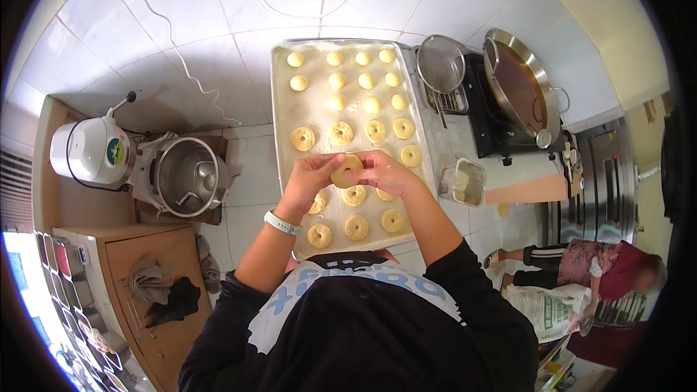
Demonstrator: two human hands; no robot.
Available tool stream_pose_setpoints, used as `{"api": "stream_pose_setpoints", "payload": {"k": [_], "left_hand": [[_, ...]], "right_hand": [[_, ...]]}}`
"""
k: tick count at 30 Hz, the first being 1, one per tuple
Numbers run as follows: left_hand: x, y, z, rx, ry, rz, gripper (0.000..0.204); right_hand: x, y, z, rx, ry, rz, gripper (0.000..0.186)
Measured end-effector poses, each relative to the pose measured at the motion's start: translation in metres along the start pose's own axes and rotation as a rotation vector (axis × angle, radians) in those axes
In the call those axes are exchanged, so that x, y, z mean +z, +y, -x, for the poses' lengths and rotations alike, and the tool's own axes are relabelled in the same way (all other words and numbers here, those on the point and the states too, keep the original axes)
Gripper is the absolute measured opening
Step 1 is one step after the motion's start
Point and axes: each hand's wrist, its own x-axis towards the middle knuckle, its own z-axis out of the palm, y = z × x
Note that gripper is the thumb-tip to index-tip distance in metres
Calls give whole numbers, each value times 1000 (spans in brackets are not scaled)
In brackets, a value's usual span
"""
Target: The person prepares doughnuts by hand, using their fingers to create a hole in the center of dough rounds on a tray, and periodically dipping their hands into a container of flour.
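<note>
Your left hand (314, 176) and right hand (385, 173) pinch one dough ring (342, 178) between their fingertips, over the middle of the tray (301, 110). From the ring, dough balls (336, 80) lie toward twelve o'clock, the steel pan (506, 107) at two, the mixer bowl (171, 170) at nine.

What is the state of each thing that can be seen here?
Held dough ring, lifted, its hole showing.
Left grip, pinching this ring.
Right grip, pinching it too.
Tray, loaded, lying flat.
Dough balls, round, without visible holes.
Other dough rings, flattened, with holes.
Mixer bowl, uncovered.
Pan, uncovered, holding brown liquid.
Clear container, open.
Strainer, not held.
</note>
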Motion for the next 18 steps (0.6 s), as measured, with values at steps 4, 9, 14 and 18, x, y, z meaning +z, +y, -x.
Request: {"api": "stream_pose_setpoints", "payload": {"k": [4, 9, 14, 18], "left_hand": [[-24, -4, 5, 312, 305, -138, 38], [-92, -19, 45, 341, 598, 31, 33], [-120, -63, 84, 248, 759, 132, 28], [-118, -76, 97, 170, 806, 191, 23]], "right_hand": [[-12, 19, -39, 39, 101, -168, 35], [-57, 10, -108, 39, 260, -102, 26], [-50, -2, -197, -103, 241, 263, 23], [-38, -3, -231, -317, 308, 731, 23]]}}
